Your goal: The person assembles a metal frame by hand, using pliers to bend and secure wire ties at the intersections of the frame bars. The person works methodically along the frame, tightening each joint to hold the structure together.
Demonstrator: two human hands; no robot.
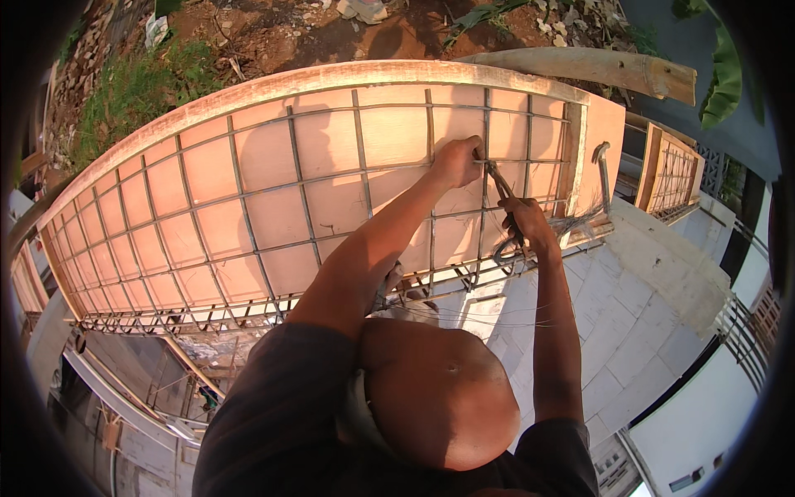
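A grid of steel reinforcing bars stands in front of a pale wooden panel, its bars crossing in squares. My left hand is closed at a crossing right of the middle, its fingers around the steel bar there. From the right, my right hand grips the pincers. Their jaws meet the same crossing, close to my left fingertips, and their dark handles point down toward me. Any tie wire between the jaws is too small to make out.
A hammer hangs at the panel's right end, above loose thin wires. Timber frames the panel's top. Beyond it are bare soil, grass and a bamboo pole. Grey block paving lies below, right.
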